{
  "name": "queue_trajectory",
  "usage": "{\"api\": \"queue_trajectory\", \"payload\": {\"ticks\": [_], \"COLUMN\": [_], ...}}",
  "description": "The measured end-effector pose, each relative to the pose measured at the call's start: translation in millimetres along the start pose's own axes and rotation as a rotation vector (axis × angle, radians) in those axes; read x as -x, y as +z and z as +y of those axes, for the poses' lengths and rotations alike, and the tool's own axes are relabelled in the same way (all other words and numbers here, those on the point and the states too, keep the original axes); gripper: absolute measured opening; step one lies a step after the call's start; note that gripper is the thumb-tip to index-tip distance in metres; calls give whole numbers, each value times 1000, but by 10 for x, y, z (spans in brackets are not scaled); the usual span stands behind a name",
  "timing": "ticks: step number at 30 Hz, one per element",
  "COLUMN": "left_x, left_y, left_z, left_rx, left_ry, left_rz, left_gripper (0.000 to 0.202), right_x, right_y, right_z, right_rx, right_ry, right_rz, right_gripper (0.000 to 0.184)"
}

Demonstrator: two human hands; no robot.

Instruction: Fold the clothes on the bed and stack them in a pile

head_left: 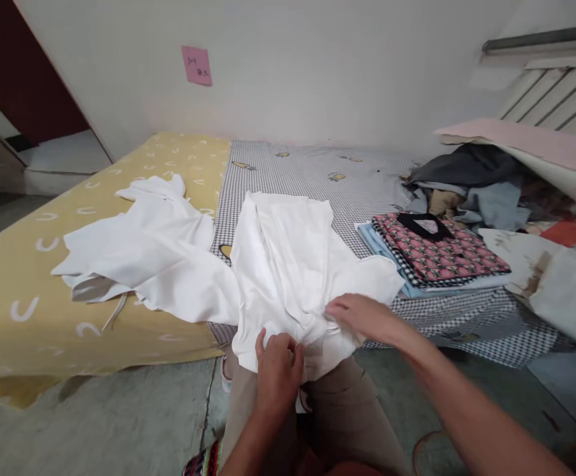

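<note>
A white shirt (292, 251) lies spread over the bed's front edge, its near end hanging over my knees. My left hand (278, 363) is at the near end, fingers curled and closed on the cloth close to the middle. Farther right, my right hand (360, 314) pinches the fabric beside some bunched creases. Its fingertips are partly hidden by folds. To the left lies a second white garment (149, 248), loosely crumpled, with a cord hanging from its near edge; its right end meets the shirt.
Folded clothes (436, 254), a pink patterned top uppermost, are stacked on the right. Behind them is a heap of loose clothing (486, 185). A yellow sheet (10, 337) and a checked sheet (312, 168) cover the bed. A radiator (560, 99) stands at the far right.
</note>
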State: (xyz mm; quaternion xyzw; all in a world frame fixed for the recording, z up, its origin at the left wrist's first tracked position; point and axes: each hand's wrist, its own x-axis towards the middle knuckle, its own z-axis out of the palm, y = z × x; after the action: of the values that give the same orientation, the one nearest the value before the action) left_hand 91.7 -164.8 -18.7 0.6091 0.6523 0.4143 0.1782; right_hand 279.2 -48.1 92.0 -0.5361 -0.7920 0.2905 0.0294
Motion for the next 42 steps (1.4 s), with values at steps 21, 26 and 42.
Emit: {"api": "queue_trajectory", "payload": {"ticks": [21,26,42], "left_x": [17,6,-388], "left_y": [-296,-290,-141], "left_z": [-13,58,217], "left_rx": [387,357,-169], "left_ry": [-438,-295,-223], "left_rz": [10,-105,-155], "left_gripper": [38,34,12], "right_x": [649,780,211], "right_y": [815,789,645], "right_z": [492,529,-197], "right_rx": [-35,162,-18], "right_ry": [-141,-252,108], "right_rz": [147,187,-1], "right_gripper": [45,51,28]}}
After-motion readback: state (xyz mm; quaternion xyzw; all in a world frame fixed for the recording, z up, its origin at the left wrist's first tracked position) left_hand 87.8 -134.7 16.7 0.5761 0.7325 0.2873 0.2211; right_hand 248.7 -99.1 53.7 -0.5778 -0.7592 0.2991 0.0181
